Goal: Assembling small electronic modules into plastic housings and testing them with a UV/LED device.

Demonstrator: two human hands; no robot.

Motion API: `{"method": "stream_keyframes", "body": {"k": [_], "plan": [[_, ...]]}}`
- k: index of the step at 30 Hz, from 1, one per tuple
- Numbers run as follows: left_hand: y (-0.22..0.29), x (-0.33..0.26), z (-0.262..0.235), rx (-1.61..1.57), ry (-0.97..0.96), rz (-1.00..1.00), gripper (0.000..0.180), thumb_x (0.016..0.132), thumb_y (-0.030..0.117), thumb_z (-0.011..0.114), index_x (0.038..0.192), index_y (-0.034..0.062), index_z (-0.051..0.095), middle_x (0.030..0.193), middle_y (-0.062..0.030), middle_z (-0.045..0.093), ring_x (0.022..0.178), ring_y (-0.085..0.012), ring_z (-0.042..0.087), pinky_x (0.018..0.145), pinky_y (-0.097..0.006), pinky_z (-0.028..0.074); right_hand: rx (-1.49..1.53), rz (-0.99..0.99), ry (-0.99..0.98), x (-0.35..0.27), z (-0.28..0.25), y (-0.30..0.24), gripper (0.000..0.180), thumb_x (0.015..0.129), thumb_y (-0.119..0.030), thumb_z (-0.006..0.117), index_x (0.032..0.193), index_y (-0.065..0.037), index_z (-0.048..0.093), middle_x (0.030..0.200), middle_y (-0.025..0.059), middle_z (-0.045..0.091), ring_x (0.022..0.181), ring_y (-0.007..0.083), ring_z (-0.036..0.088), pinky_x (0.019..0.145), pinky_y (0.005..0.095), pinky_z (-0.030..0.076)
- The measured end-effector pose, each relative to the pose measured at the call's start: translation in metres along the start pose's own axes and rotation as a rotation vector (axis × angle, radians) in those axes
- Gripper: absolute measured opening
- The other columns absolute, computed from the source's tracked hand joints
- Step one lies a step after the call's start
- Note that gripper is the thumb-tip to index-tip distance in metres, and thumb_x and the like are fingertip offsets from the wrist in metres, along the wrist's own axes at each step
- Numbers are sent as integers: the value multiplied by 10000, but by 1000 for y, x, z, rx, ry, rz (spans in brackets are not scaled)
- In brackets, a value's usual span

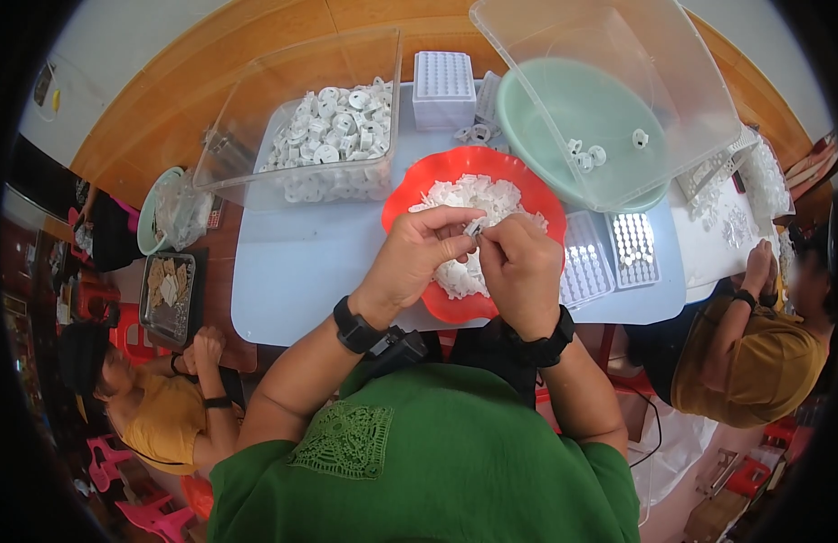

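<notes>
Over a red scalloped bowl (pixel 408 185), my two hands meet at a small white plastic part (pixel 473 229) with a dark spot on it. My left hand (pixel 417 252) is closed, pinching the part between thumb and fingers. Beside it, my right hand (pixel 524 271) is closed too, its thumb and forefinger at the part's right side. The fingers hide much of the part. Beneath them the bowl holds a heap of small translucent white pieces (pixel 464 192).
A clear bin (pixel 256 185) of white round parts (pixel 333 136) stands back left. Back right, a clear lid-like bin (pixel 618 54) overlaps a green basin (pixel 518 136). White trays (pixel 444 86) stand behind the bowl; a tray of shiny discs (pixel 634 249) lies right. People sit at both sides.
</notes>
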State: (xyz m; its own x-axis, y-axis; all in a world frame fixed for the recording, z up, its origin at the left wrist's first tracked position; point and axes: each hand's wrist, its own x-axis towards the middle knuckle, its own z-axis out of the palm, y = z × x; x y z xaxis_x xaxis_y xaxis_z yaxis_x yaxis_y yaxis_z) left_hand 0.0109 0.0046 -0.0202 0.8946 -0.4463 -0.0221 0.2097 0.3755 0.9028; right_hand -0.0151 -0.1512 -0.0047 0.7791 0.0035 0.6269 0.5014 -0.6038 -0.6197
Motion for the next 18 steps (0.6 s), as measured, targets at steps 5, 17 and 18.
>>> {"method": "stream_keyframes", "body": {"k": [5, 17, 18], "plan": [[-1, -2, 2, 97, 27, 10, 355, 862, 12, 613, 1209, -35, 555, 929, -62, 623, 813, -107, 574, 723, -220, 492, -23, -14, -91, 3, -2, 5, 85, 740, 0, 617, 710, -18, 539, 691, 120, 559, 552, 318, 566, 469, 387, 429], [0, -3, -2, -86, 3, -29, 328, 877, -8, 576, 1201, -56, 553, 1014, -89, 618, 826, -114, 571, 739, -233, 497, 212, 211, -60, 1, 1, 5, 107, 729, 30, 658, 759, -6, 563, 706, 126, 599, 582, 253, 599, 527, 339, 464], [2, -3, -1, -76, 3, -21, 323, 882, -3, 571, 1201, -53, 555, 1020, -90, 619, 829, -112, 572, 741, -234, 498, 287, 302, -101, 4, -2, 4, 115, 730, 31, 666, 769, 1, 562, 687, 103, 595, 567, 203, 588, 502, 311, 455]]}}
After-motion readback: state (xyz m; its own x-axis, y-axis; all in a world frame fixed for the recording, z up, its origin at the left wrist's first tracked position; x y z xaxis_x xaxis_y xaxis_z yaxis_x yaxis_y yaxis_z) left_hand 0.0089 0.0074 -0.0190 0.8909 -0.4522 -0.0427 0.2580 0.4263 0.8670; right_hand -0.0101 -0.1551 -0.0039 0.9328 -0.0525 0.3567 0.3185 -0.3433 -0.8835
